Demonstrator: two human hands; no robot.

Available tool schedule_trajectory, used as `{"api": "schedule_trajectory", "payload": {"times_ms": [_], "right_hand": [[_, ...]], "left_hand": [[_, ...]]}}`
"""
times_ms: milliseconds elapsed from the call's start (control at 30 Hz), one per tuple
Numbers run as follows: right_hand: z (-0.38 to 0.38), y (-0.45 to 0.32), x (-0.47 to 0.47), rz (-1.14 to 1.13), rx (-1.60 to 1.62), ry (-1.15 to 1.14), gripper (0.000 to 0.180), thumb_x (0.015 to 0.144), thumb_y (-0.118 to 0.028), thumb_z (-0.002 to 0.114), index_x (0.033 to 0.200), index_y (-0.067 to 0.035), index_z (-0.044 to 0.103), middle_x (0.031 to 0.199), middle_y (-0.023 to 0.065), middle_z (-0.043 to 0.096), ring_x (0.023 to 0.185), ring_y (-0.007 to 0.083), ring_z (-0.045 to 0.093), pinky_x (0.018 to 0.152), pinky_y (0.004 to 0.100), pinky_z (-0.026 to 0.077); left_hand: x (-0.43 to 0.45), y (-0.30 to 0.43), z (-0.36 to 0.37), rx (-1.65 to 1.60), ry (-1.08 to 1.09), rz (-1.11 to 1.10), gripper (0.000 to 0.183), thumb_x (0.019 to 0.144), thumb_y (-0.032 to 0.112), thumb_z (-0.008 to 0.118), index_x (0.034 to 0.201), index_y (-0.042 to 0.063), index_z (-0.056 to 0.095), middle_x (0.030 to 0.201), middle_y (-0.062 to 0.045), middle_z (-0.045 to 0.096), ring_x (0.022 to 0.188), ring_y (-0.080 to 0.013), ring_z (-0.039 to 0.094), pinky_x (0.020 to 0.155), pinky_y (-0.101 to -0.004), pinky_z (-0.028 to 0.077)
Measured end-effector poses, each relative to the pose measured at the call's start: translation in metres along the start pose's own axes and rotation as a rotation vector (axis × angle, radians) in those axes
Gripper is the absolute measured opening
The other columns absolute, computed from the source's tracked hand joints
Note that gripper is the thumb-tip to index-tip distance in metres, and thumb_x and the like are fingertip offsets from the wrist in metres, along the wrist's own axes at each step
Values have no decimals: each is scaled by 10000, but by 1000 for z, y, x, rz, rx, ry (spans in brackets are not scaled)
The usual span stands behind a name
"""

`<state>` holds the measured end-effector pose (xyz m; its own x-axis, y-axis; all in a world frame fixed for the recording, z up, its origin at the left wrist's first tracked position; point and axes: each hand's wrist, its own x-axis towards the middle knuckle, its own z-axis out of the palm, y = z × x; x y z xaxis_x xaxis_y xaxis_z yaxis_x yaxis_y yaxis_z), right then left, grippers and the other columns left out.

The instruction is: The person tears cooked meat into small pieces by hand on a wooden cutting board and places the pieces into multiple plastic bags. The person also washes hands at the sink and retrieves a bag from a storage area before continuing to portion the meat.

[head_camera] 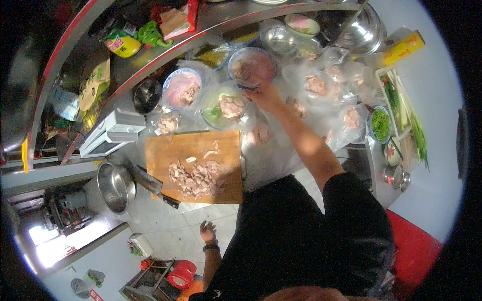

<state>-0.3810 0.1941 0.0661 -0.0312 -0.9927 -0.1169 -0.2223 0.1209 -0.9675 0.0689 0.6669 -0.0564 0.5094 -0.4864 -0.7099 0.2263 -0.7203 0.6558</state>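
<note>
My right hand (262, 97) reaches across the steel counter and grips the near rim of a blue-rimmed bowl (253, 68) of pale pink meat. My left hand (208, 232), with a dark wristband, hangs over the tiled floor, fingers loosely apart and holding nothing. Between my body and the bowls lies a wooden cutting board (230, 150) bearing a heap of cut pale meat (197, 180). A cleaver (152, 183) rests along the board's left edge, its black handle toward me. Bagged portions of meat (231, 107) are spread around the bowls.
Left of the board stand a steel basin (116, 188) and a white scale (115, 131). Another meat bowl (182, 89) is beside a dark bowl (147, 96). To the right are chopped greens (380, 124), a tray of scallions (400, 99) and a yellow box (404, 48). A shelf edge (165, 47) curves overhead.
</note>
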Motion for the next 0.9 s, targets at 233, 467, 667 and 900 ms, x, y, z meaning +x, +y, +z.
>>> {"api": "schedule_trajectory", "payload": {"times_ms": [233,467,667,900], "right_hand": [[-75,8,8,-319,-142,536,709,883,-168,655,1473,-18,291,856,68,726,730,184,677,665,303,544],[-125,27,2,-84,130,534,878,820,-225,756,1524,-93,249,891,84,711,748,166,656,675,341,534],[-91,53,-85,-73,8,425,831,875,-128,694,1533,-39,193,740,45,673,636,90,601,581,236,481],[-97,81,-126,-12,-55,354,839,840,-206,748,1509,-59,264,720,58,654,555,141,573,576,295,484]], "left_hand": [[4,-86,-45,10,76,-239,489,863,129,679,1301,32,485,1017,-148,663,812,-257,668,627,-365,521],[19,-129,-76,270,11,-149,462,867,57,675,1269,-81,494,1066,-202,663,885,-282,695,724,-353,576],[10,-33,-18,51,25,-199,500,871,80,647,1334,21,468,1080,-161,636,822,-264,657,659,-369,544],[-3,36,29,256,-23,-148,469,896,82,620,1337,43,468,1074,-137,646,800,-236,638,636,-356,516]]}}
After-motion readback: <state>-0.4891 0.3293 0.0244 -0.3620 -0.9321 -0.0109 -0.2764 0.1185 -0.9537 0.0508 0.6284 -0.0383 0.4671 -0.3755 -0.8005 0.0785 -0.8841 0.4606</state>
